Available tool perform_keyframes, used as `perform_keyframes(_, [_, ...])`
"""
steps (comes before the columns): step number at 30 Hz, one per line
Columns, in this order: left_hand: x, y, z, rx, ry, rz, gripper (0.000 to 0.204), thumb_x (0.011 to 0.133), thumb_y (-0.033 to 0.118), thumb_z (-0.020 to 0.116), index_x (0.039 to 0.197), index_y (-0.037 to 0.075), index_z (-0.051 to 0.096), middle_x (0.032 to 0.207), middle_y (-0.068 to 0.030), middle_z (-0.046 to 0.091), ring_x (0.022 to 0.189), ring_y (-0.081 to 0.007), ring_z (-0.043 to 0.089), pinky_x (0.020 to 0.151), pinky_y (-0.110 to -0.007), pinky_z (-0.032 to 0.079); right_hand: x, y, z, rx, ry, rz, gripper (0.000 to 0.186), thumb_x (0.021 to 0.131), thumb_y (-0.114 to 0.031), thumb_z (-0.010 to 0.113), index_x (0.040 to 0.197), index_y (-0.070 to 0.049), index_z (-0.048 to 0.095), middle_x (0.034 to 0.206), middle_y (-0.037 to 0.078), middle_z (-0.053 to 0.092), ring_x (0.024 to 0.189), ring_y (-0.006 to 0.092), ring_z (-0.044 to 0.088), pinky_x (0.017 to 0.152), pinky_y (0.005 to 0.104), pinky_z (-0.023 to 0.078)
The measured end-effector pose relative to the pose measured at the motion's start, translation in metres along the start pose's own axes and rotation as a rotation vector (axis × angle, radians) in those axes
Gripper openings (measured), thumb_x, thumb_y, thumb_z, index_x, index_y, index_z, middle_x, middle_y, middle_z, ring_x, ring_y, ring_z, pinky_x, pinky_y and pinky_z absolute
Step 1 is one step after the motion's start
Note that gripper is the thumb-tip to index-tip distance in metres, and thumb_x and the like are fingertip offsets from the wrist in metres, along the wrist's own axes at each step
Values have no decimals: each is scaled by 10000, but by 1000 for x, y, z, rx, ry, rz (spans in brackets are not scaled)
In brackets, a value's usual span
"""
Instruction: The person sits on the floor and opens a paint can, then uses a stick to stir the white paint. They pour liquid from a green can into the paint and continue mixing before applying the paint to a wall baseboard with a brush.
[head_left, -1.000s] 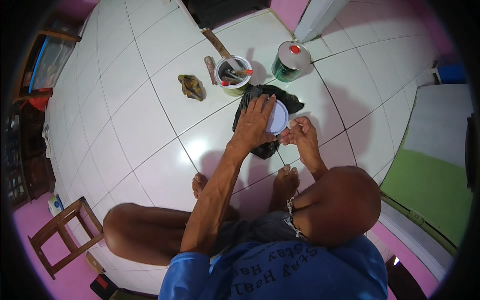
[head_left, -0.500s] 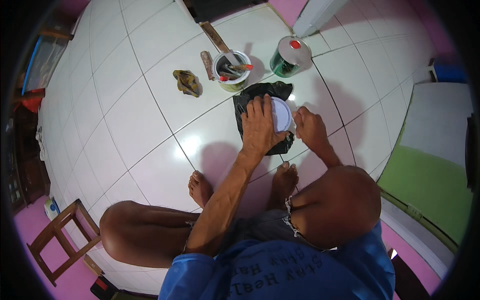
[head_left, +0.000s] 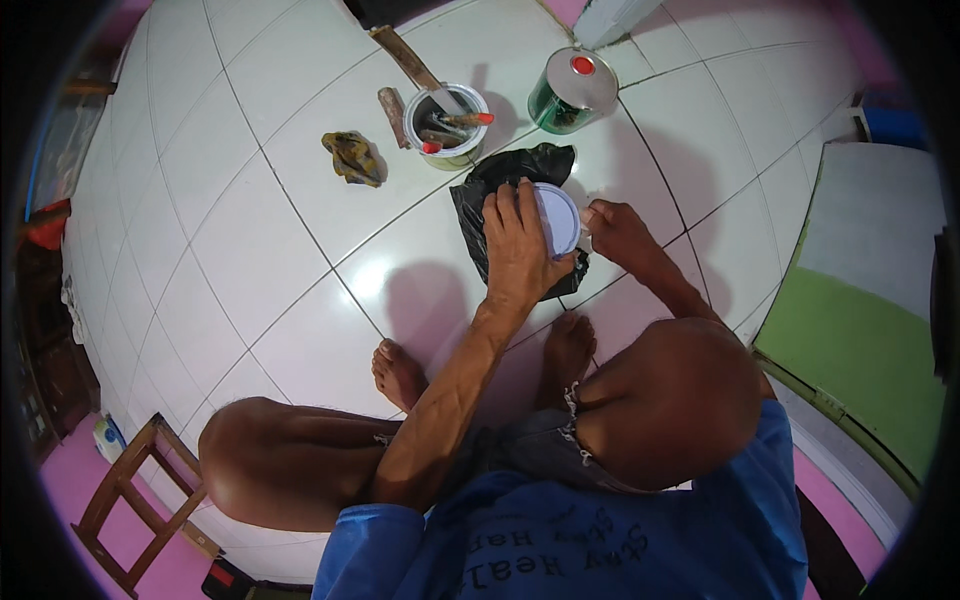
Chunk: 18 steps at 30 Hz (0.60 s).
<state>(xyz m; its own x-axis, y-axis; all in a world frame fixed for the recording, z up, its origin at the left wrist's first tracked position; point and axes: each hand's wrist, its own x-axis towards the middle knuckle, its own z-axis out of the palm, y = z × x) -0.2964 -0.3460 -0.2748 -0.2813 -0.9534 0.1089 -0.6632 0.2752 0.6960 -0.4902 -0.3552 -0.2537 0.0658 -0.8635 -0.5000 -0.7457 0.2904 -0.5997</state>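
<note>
My left hand (head_left: 518,238) is wrapped round a small round can with a pale lavender lid (head_left: 558,220), its fingers over the far side and thumb on the near side. The can sits on a crumpled black plastic bag (head_left: 470,215) on the tiles. At the can's right edge, my right hand (head_left: 622,232) is closed, with something small and pale at its fingertips that I cannot make out. Beyond the bag stands an open tub (head_left: 478,150) holding a wide scraper (head_left: 410,62) and red-tipped brushes.
A metal can with a red cap (head_left: 572,92) stands at the far right of the bag. Left of the tub lie a brown roll (head_left: 393,117) and a stained crumpled rag (head_left: 352,158). My bare feet (head_left: 398,372) rest on the tiles; a wooden frame (head_left: 140,500) is at lower left.
My right fingers have come closer against the can's right edge. The left hand keeps its hold on the can. The whole view has shifted slightly.
</note>
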Motion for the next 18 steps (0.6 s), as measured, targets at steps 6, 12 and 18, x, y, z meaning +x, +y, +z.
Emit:
perform_keyframes(6, [2, -1, -3, -15, -14, -32, 1244, 548, 240, 990, 1525, -69, 284, 1413, -315, 356, 1286, -505, 363, 1108, -576, 374, -4, -10, -8, -71, 20, -12, 369, 1039, -305, 522, 901, 22, 618, 862, 245, 671, 764, 441, 648, 728, 507, 500])
perform_keyframes(12, [1, 4, -2, -11, -5, -42, 1154, 552, 184, 935, 1498, -84, 331, 1377, -314, 380, 1280, -508, 377, 1128, -581, 342, -6, -3, 2, 383, -53, 161, 478, 1083, -379, 547, 813, 14, 512, 647, 51, 436, 592, 160, 447, 585, 400, 413])
perform_keyframes(18, [2, 0, -3, -1, -18, -41, 1199, 545, 200, 962, 1519, -54, 310, 1402, -304, 360, 1303, -513, 356, 1118, -602, 350, 3, 6, -9, 49, -16, -234, 487, 1063, -388, 497, 842, 29, 615, 690, 161, 595, 625, 306, 578, 666, 450, 463])
